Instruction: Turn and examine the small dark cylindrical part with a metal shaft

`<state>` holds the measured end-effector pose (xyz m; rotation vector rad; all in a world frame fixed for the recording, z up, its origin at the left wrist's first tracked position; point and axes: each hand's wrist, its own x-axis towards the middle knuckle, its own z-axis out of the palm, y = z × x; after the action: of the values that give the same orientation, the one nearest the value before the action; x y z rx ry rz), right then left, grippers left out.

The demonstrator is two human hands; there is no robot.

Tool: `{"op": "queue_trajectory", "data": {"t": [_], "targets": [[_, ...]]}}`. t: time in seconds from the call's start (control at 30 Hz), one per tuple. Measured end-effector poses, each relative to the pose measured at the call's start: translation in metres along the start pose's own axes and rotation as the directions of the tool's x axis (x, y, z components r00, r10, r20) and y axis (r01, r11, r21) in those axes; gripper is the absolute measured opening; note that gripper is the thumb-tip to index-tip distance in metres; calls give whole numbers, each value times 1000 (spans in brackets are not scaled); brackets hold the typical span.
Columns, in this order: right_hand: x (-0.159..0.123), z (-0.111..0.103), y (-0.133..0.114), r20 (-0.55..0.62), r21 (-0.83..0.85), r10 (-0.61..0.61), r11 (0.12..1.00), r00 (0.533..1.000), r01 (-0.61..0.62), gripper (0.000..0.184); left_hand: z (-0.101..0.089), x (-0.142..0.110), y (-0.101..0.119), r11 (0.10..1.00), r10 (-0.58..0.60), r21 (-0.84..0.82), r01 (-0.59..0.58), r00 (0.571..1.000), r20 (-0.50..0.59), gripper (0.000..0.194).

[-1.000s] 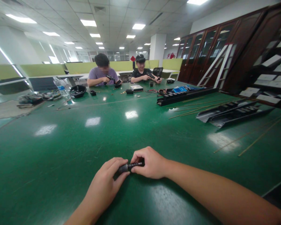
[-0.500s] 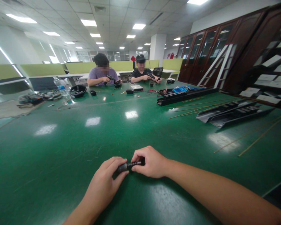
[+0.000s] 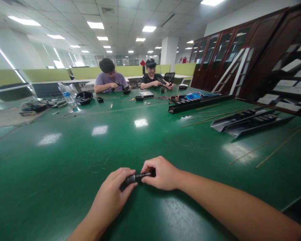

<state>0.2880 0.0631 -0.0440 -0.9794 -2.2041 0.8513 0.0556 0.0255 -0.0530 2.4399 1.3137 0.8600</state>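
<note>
Close to the near side of the green table (image 3: 120, 144), I hold a dark cylindrical part with a narrower stepped metal shaft (image 3: 144, 175). My left hand (image 3: 112, 189) is closed round the thick body (image 3: 130, 179) at its left end, fingers above and thumb below. At the shaft end, my right hand (image 3: 162, 174) is curled in a pinch, its index finger and thumb on either side of the shaft. A dark patch shows inside the curl of the right hand; what it is, I cannot make out.
Two people (image 3: 109, 77) sit across the table, each holding a dark power tool (image 3: 119, 83). Black metal channels (image 3: 251, 122) and thin rods (image 3: 205, 119) lie to the right. A water bottle (image 3: 66, 93) and black tray (image 3: 84, 97) stand far left. A ladder (image 3: 237, 70) stands beyond.
Both my hands and the dark cylindrical part stay almost exactly where they were. The whole view has shifted very slightly.
</note>
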Motion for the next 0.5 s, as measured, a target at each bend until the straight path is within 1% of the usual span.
{"op": "queue_trajectory", "data": {"t": [0.5], "targets": [[1, 0, -1, -10, -36, -4, 999, 1000, 3, 13, -2, 0, -3, 1000, -23, -5, 23, 1000, 20, 28]]}}
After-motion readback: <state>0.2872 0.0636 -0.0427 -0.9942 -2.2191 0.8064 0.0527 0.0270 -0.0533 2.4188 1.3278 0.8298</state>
